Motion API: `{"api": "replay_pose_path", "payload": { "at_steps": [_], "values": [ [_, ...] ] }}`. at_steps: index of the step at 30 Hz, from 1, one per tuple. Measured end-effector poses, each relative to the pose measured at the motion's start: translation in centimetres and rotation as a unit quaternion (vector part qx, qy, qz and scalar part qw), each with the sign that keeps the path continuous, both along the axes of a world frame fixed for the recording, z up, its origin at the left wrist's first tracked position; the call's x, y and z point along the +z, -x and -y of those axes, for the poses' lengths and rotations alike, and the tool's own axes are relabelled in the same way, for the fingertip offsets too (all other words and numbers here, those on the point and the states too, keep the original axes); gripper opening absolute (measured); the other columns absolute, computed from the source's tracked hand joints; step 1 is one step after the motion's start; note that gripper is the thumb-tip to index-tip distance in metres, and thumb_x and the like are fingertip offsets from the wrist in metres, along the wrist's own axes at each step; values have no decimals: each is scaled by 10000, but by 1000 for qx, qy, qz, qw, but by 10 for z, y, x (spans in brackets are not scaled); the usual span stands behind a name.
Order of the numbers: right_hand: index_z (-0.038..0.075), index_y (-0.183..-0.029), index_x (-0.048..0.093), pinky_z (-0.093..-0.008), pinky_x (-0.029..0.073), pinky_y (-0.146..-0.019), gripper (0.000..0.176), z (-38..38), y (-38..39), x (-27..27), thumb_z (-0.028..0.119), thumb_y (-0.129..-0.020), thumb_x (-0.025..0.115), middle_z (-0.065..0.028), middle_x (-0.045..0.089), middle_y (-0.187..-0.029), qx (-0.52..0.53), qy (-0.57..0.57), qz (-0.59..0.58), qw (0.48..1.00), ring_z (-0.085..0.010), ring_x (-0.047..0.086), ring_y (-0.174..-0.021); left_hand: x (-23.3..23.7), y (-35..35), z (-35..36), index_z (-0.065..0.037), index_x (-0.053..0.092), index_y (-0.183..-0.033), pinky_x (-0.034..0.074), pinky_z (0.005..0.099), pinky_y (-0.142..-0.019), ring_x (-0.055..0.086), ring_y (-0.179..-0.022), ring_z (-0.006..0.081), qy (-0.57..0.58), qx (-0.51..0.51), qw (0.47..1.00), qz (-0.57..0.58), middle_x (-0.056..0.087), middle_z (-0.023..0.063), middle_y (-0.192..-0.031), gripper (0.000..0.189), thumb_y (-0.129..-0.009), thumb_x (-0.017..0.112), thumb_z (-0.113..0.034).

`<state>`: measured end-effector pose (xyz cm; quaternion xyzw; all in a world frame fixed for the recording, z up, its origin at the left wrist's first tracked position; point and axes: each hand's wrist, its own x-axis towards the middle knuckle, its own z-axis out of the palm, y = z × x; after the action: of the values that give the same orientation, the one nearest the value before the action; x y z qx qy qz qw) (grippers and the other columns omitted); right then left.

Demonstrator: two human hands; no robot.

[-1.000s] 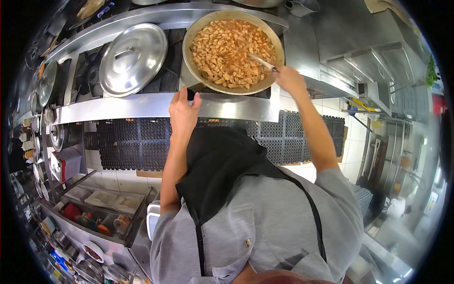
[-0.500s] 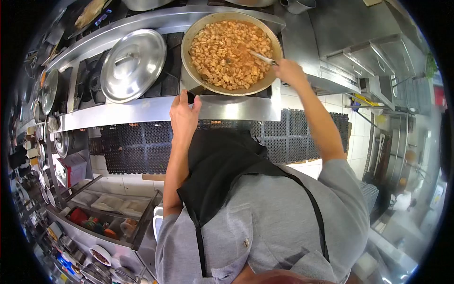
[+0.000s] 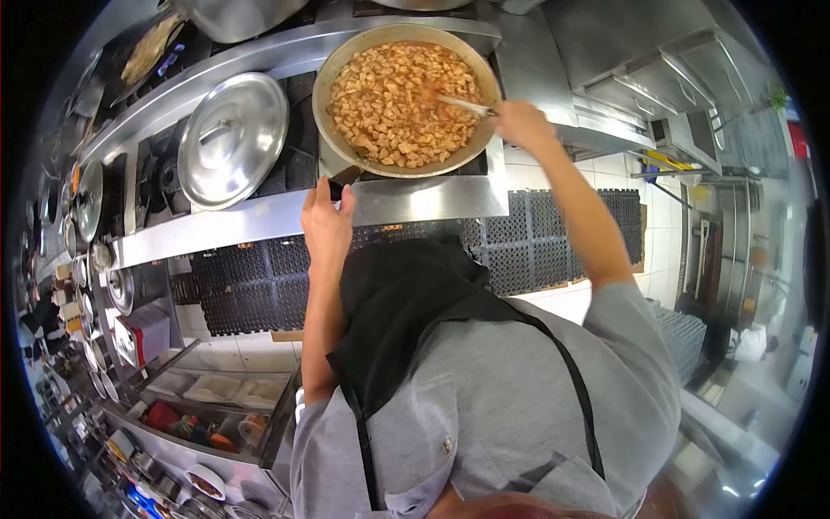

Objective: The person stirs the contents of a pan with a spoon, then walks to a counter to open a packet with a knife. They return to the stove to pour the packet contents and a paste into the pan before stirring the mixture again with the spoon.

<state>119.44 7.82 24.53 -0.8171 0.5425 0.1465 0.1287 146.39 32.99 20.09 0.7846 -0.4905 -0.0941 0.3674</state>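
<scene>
Left hand (image 3: 327,221): fingers wrapped round the dark pan handle (image 3: 343,178), at 7 o'clock of the pan (image 3: 318,82).
Right hand (image 3: 521,124): closed on a metal spoon (image 3: 462,105) at the pan's 3 o'clock rim, its tip in the sauced chunks (image 3: 389,95).
Pan: on the stove (image 3: 298,143), with a domed lid (image 3: 232,138) at its 9 o'clock.
Change: both grips are as they were a second ago and the spoon has hardly shifted (mostly the view slid), so the stirring seems to be mid-course with the pan steadied.
</scene>
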Motion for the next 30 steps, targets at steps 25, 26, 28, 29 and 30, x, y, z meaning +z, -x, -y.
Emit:
{"api": "replay_pose_path", "payload": {
  "at_steps": [25, 26, 28, 29, 30],
  "values": [
    [59, -983, 684, -491, 542, -801, 235, -36, 24, -12, 252, -892, 587, -225, 690, -939, -85, 54, 21, 995, -381, 679, -911, -4, 2, 0, 62, 585, -1117, 477, 488, -666, 603, -761, 415, -5, 11, 1000, -8, 598, 227, -821, 358, -875, 668, -188],
    [58, -979, 687, -493, 531, -822, 240, -43, 21, -20, 260, -898, 587, -222, 689, -954, -93, 25, 42, 995, -381, 671, -933, -4, 2, -1, 60, 585, -1115, 476, 490, -664, 602, -762, 416, 0, 11, 1000, -9, 596, 226, -816, 354, -874, 669, -185],
    [62, -1033, 682, -494, 511, -845, 271, -59, 9, -16, 281, -897, 599, -195, 690, -979, -88, -10, 78, 993, -385, 655, -961, -3, 2, 1, 63, 584, -1114, 476, 490, -666, 601, -763, 415, 3, 11, 1000, 1, 595, 227, -815, 354, -872, 670, -179],
    [62, -1033, 682, -494, 511, -845, 271, -67, 3, -8, 281, -897, 599, -195, 690, -979, -93, -11, 78, 993, -385, 655, -961, -3, 2, 0, 67, 583, -1114, 475, 490, -667, 600, -765, 415, 3, 6, 1000, 12, 595, 227, -814, 353, -870, 671, -174],
    [65, -1043, 682, -492, 510, -841, 276, -72, -2, 0, 285, -899, 599, -190, 692, -982, -79, -20, 75, 994, -386, 655, -957, -3, 2, 1, 67, 583, -1114, 475, 490, -667, 600, -765, 415, 4, 1, 1000, 12, 595, 227, -814, 353, -870, 671, -174]
  ]
}}
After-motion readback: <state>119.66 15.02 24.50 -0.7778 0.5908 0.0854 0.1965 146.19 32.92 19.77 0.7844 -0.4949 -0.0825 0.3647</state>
